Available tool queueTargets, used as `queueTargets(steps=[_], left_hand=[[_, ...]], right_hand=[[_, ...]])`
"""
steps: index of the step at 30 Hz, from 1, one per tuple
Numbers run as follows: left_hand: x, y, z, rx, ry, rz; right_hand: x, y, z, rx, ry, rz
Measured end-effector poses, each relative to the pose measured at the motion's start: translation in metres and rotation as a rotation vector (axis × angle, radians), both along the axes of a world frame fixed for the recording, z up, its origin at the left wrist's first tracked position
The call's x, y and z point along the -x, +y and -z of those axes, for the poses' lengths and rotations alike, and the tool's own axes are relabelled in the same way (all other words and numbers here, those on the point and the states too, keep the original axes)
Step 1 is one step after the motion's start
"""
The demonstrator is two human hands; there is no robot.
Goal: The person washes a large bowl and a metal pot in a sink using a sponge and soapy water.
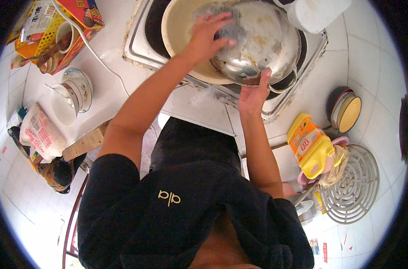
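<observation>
A round metal pan (257, 43) with loop handles is tilted over a cream basin (177, 43), its soapy, stained underside facing up. My left hand (212, 35) presses a grey scouring pad (235, 28), probably steel wool, against that surface; the hand and pad are blurred. At the pan's near edge, my right hand (256, 95) grips the rim beside one loop handle, thumb on top and fingers hidden beneath. Under the basin is a pale-rimmed unit with dark openings (146, 37), a sink or a hob; I cannot tell which.
Left on the counter stand an orange box (78, 33), stacked bowls (66, 101), a white cord (99, 59) and a printed bag (41, 134). Right are a white container (314, 15), more bowls (346, 112), a yellow detergent bottle (308, 146) and a round metal rack (353, 188).
</observation>
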State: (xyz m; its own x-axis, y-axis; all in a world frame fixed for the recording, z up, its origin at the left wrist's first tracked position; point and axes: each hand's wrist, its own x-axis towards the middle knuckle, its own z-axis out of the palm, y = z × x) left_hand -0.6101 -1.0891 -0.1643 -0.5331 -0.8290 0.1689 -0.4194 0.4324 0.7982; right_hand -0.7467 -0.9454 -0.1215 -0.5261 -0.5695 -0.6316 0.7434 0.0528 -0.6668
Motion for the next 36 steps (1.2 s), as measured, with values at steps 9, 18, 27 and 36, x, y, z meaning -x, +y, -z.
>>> queueTargets(steps=[9,18,27,36], left_hand=[[0.003,0.022,0.015,0.050,0.006,-0.124],[0.020,-0.026,0.007,0.081,-0.148,-0.145],[0.008,-0.004,0.001,0.062,-0.116,-0.102],[-0.002,0.036,-0.007,0.095,-0.074,-0.096]], right_hand=[[-0.001,0.006,0.002,-0.036,0.053,-0.053],[-0.006,0.000,0.002,0.008,0.087,-0.078],[-0.005,0.002,-0.001,-0.033,0.062,-0.094],[0.000,0.001,0.004,-0.006,0.050,-0.063]])
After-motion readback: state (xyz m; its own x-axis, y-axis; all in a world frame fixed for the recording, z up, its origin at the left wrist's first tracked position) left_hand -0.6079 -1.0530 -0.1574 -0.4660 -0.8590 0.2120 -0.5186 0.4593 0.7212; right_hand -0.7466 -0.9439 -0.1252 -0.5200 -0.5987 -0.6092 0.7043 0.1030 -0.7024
